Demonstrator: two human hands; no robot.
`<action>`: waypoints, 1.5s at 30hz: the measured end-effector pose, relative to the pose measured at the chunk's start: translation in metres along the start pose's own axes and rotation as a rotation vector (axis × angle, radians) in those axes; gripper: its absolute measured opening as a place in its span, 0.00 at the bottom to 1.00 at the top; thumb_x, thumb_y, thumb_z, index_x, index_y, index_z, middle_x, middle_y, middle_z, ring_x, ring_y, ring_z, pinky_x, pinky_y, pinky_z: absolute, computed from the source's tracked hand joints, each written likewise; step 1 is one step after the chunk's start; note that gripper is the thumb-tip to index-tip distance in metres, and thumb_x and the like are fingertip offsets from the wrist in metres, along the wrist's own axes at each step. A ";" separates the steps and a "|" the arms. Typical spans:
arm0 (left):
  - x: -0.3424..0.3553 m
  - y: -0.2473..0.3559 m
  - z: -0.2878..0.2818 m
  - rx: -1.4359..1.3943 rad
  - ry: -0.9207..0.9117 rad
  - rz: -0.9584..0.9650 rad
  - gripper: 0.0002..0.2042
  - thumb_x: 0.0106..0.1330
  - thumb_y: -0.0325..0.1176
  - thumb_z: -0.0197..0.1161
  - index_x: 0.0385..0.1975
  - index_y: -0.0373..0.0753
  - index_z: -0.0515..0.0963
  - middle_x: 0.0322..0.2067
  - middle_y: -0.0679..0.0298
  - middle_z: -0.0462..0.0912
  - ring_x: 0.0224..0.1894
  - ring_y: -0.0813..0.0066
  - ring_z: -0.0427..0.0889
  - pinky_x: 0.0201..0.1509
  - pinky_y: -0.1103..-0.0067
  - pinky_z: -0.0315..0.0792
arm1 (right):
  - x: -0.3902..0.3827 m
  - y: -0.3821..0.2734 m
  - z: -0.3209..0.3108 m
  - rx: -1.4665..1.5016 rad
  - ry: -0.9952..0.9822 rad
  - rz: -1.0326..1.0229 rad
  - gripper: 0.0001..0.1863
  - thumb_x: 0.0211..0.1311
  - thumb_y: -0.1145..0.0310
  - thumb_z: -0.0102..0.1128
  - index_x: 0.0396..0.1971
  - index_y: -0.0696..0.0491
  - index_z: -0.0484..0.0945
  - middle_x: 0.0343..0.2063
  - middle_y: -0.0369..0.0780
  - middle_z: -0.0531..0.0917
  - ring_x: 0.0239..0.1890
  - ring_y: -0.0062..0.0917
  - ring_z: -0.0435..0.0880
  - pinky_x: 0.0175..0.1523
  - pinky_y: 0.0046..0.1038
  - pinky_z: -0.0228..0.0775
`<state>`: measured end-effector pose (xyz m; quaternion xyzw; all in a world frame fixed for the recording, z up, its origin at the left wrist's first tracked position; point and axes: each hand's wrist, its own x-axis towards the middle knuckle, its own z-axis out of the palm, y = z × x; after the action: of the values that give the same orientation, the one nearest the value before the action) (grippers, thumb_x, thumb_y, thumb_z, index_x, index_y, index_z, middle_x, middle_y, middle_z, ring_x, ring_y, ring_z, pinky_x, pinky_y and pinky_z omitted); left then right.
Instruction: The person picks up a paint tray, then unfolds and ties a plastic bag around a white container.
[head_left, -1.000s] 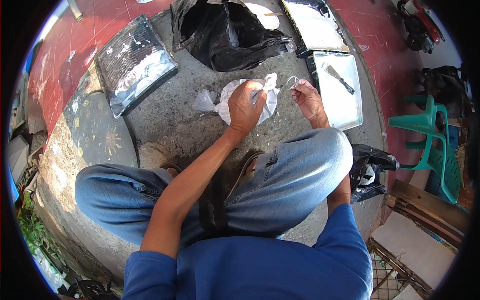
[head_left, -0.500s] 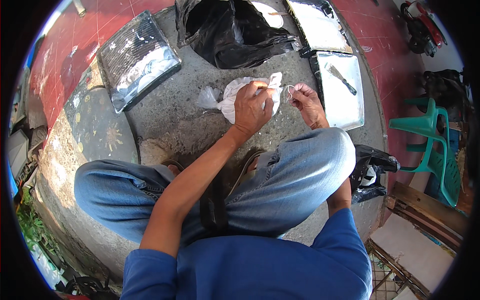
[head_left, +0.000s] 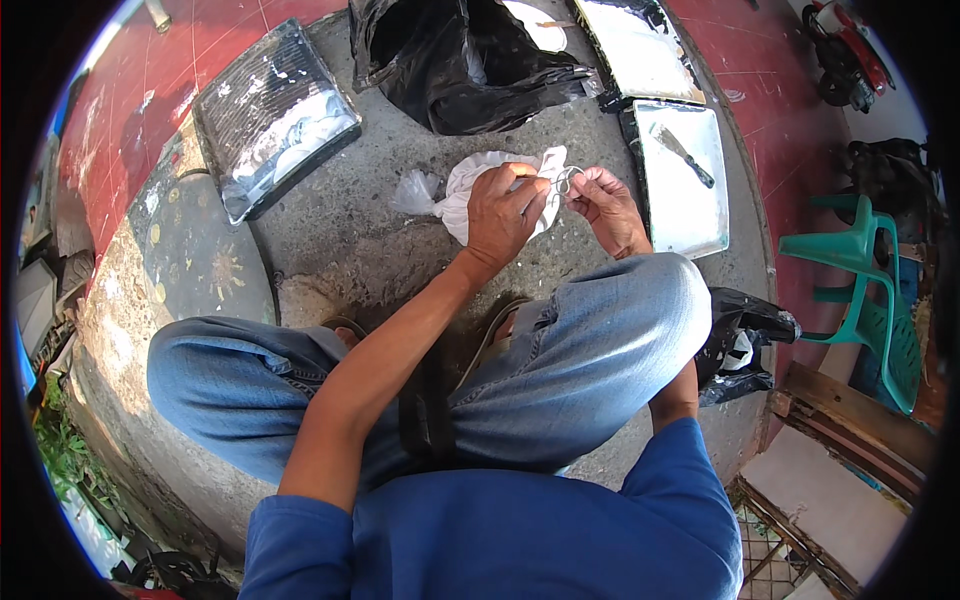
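Observation:
A white bag (head_left: 463, 182) lies on the concrete in front of me, with a crumpled clear plastic piece (head_left: 415, 190) at its left. My left hand (head_left: 500, 215) is closed on the bag's gathered top. Just to its right, my right hand (head_left: 610, 210) pinches a thin, pale loop of string or band (head_left: 564, 178) close to that top. A white-coated tray (head_left: 680, 215) with a scraper (head_left: 685, 160) on it lies beyond my right hand.
A black plastic bag (head_left: 460, 95) lies ahead, with a ridged paint tray (head_left: 275, 125) to its left and another white-coated tray (head_left: 645, 50) to its right. A smaller black bag (head_left: 745, 365) and green chair (head_left: 845, 250) stand right of my knee.
My right hand has moved left, bringing the loop to the bag's top beside my left fingers. My left hand stays on the bag, shifted slightly right.

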<state>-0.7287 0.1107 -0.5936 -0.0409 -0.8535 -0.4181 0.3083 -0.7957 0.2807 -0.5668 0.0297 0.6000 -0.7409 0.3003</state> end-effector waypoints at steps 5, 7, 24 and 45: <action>-0.001 -0.003 0.001 0.014 0.012 0.003 0.05 0.52 0.30 0.64 0.29 0.42 0.79 0.34 0.66 0.76 0.36 0.66 0.75 0.42 0.73 0.66 | 0.001 0.001 -0.028 0.097 0.039 -0.053 0.05 0.59 0.68 0.59 0.28 0.52 0.74 0.19 0.30 0.73 0.25 0.15 0.74 0.37 0.22 0.68; 0.000 -0.002 0.002 0.003 0.030 0.007 0.05 0.53 0.30 0.63 0.29 0.41 0.79 0.33 0.66 0.76 0.36 0.67 0.75 0.42 0.72 0.66 | 0.000 -0.002 -0.049 0.369 0.000 -0.036 0.05 0.59 0.68 0.59 0.28 0.52 0.74 0.15 0.27 0.66 0.20 0.13 0.66 0.30 0.20 0.62; -0.002 -0.003 0.005 -0.053 0.051 -0.077 0.03 0.55 0.30 0.61 0.28 0.40 0.78 0.33 0.65 0.76 0.35 0.66 0.75 0.41 0.72 0.66 | -0.007 0.005 -0.066 -1.053 0.020 0.201 0.12 0.49 0.66 0.65 0.32 0.56 0.79 0.20 0.35 0.76 0.25 0.19 0.73 0.34 0.25 0.65; 0.000 -0.003 0.007 -0.301 0.095 -0.275 0.05 0.57 0.27 0.61 0.31 0.35 0.75 0.30 0.57 0.80 0.34 0.64 0.81 0.39 0.74 0.72 | 0.044 -0.040 -0.042 -0.489 -0.033 0.204 0.12 0.54 0.69 0.62 0.37 0.57 0.77 0.26 0.35 0.81 0.19 0.13 0.74 0.27 0.17 0.68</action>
<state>-0.7327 0.1135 -0.5991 0.0500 -0.7633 -0.5807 0.2786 -0.8639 0.3044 -0.5614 0.0044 0.7501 -0.5401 0.3817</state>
